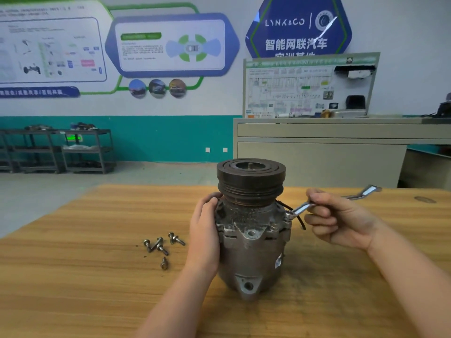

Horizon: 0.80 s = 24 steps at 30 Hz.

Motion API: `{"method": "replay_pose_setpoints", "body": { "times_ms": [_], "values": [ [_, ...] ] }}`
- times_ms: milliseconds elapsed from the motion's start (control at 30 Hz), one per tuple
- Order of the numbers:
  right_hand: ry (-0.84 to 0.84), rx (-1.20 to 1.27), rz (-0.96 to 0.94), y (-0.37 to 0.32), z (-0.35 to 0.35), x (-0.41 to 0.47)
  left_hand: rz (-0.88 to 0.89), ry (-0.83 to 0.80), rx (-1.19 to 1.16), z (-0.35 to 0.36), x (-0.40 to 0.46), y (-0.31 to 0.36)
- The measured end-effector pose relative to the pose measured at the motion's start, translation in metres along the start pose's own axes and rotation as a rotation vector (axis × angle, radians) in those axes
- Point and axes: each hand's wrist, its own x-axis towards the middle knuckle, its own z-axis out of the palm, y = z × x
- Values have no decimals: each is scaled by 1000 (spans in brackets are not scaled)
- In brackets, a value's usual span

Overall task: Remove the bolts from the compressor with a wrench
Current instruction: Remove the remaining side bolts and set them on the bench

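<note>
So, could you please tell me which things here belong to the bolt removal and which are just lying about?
Part of the job:
- grey metal compressor with black pulley, steadied by the left hand
- silver offset wrench, held by the right hand
- loose steel bolts on the wooden table

Just lying about:
- dark metal shelving racks
- beige training cabinet
- wall posters

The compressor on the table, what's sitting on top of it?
A dark grooved pulley caps the compressor, with a round recess showing a small shaft end. Deeper inside is too dark to see. The left hand covers the compressor's left flank.
</note>
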Motion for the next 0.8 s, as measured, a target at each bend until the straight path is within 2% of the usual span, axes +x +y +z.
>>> {"method": "replay_pose_setpoints", "body": {
  "times_ms": [133, 267, 333, 500, 600, 700, 800],
  "values": [
    [65, 136, 9, 14, 0, 16, -16, -55, 20, -2, 1, 0],
    [215, 401, -206, 29, -1, 18, -21, -89, 22, -6, 2, 1],
    [255, 433, -298, 21, -1, 11, -24, -105, 29, -8, 3, 1],
    [334, 154, -446, 9, 7, 2, -49, -139, 26, -8, 3, 2],
    [277, -21, -526, 8, 12, -1, -48, -142, 7, -4, -3, 5],
    [297, -190, -591, 8, 14, -3, 62, -123, 101, -1, -13, 4],
    [314, -342, -644, 12, 12, -3, 265, -130, 315, -7, -24, 3]
  ]
}}
